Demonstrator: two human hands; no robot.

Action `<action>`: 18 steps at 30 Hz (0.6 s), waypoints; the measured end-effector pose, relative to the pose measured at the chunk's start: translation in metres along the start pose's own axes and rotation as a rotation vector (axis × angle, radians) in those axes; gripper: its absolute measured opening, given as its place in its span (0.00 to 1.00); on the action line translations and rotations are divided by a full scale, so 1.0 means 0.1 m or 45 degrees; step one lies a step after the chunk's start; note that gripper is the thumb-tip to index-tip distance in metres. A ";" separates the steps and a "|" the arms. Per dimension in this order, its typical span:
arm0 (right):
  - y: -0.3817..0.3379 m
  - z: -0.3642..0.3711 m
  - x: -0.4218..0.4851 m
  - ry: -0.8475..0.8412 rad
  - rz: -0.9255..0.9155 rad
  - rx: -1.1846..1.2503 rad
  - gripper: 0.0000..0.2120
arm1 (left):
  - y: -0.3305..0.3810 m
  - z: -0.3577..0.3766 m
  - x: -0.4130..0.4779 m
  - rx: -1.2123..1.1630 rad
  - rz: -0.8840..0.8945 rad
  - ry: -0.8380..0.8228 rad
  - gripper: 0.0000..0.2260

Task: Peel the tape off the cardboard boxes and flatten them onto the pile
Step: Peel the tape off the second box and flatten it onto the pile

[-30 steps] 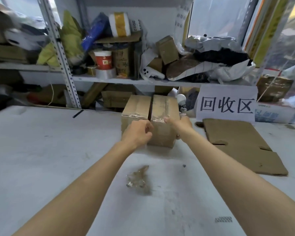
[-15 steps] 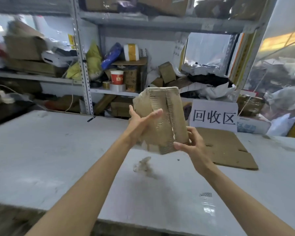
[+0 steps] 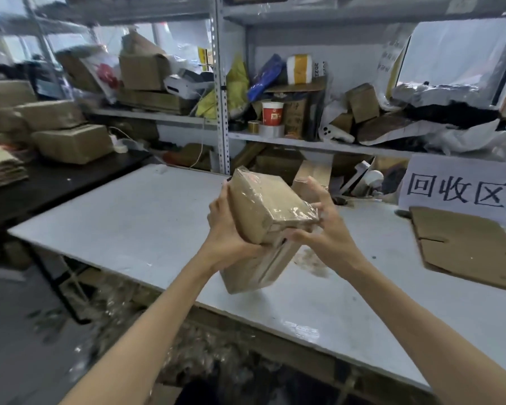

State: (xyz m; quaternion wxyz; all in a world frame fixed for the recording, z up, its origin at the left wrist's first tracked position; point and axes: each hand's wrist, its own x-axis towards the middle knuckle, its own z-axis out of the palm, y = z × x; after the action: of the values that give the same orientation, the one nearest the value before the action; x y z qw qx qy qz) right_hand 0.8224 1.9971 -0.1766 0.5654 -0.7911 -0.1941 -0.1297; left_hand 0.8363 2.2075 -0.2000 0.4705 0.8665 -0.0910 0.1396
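At far left, sealed cartons [image 3: 70, 141] stood stacked on a dark bench beside the white table [image 3: 129, 223]. Left of centre, the left hand [image 3: 225, 226] gripped the boxes [image 3: 268, 210], palm against the left side and fingers curled beneath. The boxes, two bound together, were held tilted in the air above the table, the upper one wrapped in glossy clear tape [image 3: 301, 210]. The right hand [image 3: 324, 226] clamped the right corner, thumb on the lower front edge and bent fingers spread around the taped end. A crumpled scrap of tape [image 3: 311, 260] lay on the table just behind that hand. Farther right, the pile [image 3: 465, 249] of flattened cardboard lay before a paper sign [image 3: 456, 187].

Risk: the tape looked slick and tightly wrapped, so the fingers could probably slip without raising an edge. A hard pull might tear the cardboard's surface or leave strips behind. With the pair held only at its ends, the lower box could sag or break free.

Change: one second earlier the boxes stood on the table with both hands at their near face. Half a second earlier they were raised upright, the left palm flat against them. They were later tipped, taped face up.
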 end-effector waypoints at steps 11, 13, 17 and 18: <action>-0.12 0.32 -0.03 0.055 -0.307 -0.197 0.14 | -0.20 -0.04 0.02 0.249 0.119 0.023 0.63; -0.14 0.29 -0.01 -0.002 -0.273 -0.239 0.20 | -0.19 -0.05 0.00 0.241 0.164 -0.010 0.62; -0.16 0.21 0.04 -0.220 -0.143 -0.160 0.21 | -0.18 -0.06 0.01 0.243 0.228 -0.054 0.63; -0.15 0.19 0.04 -0.239 -0.111 -0.165 0.21 | -0.18 -0.07 0.02 0.256 0.236 -0.045 0.63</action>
State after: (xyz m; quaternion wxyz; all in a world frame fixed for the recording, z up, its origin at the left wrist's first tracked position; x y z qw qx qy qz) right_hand 0.8192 2.0202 -0.1686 0.4861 -0.8255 -0.2717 -0.0919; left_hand 0.8426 2.2230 -0.2103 0.3646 0.8995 -0.1646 0.1757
